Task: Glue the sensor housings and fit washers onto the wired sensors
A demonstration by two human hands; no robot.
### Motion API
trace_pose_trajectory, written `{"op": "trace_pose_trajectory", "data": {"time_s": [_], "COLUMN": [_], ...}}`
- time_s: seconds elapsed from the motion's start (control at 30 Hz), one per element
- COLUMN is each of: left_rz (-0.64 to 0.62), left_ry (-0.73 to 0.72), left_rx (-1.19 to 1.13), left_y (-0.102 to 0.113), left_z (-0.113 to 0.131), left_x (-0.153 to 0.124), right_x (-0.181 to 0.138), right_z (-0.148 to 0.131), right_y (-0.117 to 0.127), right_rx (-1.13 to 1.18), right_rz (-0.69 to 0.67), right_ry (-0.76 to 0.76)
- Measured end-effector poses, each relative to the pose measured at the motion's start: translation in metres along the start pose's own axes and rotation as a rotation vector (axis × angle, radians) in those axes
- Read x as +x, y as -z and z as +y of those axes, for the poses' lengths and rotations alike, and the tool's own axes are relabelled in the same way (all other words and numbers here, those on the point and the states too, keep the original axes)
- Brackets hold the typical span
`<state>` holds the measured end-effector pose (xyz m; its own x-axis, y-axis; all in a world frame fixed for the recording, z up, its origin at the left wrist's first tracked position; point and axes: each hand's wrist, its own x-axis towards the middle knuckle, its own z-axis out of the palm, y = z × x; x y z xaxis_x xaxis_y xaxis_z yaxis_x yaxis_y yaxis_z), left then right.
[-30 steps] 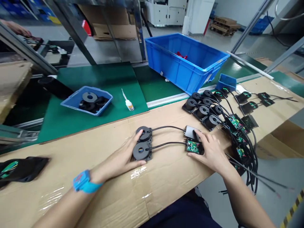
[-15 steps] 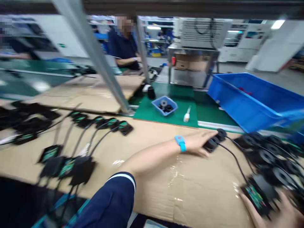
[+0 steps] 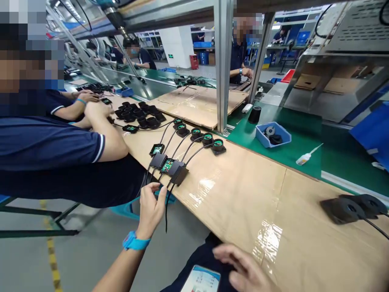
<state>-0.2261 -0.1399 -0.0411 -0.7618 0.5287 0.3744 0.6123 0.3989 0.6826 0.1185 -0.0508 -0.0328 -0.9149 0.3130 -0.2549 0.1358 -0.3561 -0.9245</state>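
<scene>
My left hand (image 3: pixel 152 209), with a blue wristband, is at the front edge of the cardboard-covered table. Its thumb and fingers are apart, with nothing visible between them. Just beyond lie several flat black boxes (image 3: pixel 179 175), some showing a green circuit board (image 3: pixel 167 165). Cables join them to a row of round black housings (image 3: pixel 217 147) with green inside, and a cable end (image 3: pixel 166 217) hangs beside my thumb. My right hand (image 3: pixel 243 265) is open and empty above my lap, near a phone (image 3: pixel 202 280). Two black ring-shaped parts (image 3: pixel 346 209) lie at the right.
A co-worker's arm (image 3: pixel 114 142) reaches over the table at the left, near many black housings (image 3: pixel 136 113). Behind the cardboard (image 3: pixel 243 170), a blue bin (image 3: pixel 273 136) and a small bottle (image 3: pixel 304 158) sit on green mat. A metal post (image 3: pixel 223 69) rises at the back edge.
The view has swung left. My left hand has come away from the ring-shaped parts to the cables at the front edge. My right hand has let go of the box with the circuit board.
</scene>
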Motion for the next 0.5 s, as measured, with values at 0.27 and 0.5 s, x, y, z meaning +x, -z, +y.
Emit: {"op": "trace_pose_trajectory", "data": {"time_s": [0.27, 0.5], "left_rz": [-0.427, -0.476], "left_ry": [0.166, -0.044], "left_rx": [-0.142, -0.150], "left_y": [0.021, 0.025], "left_z": [-0.020, 0.015], "left_x": [-0.032, 0.062], "right_x": [0.157, 0.200], "right_z": [-0.006, 0.001], "right_y": [-0.099, -0.122], "right_rx": [0.309, 0.407], "right_rz": [0.119, 0.224], "right_ry": [-0.134, -0.062]}}
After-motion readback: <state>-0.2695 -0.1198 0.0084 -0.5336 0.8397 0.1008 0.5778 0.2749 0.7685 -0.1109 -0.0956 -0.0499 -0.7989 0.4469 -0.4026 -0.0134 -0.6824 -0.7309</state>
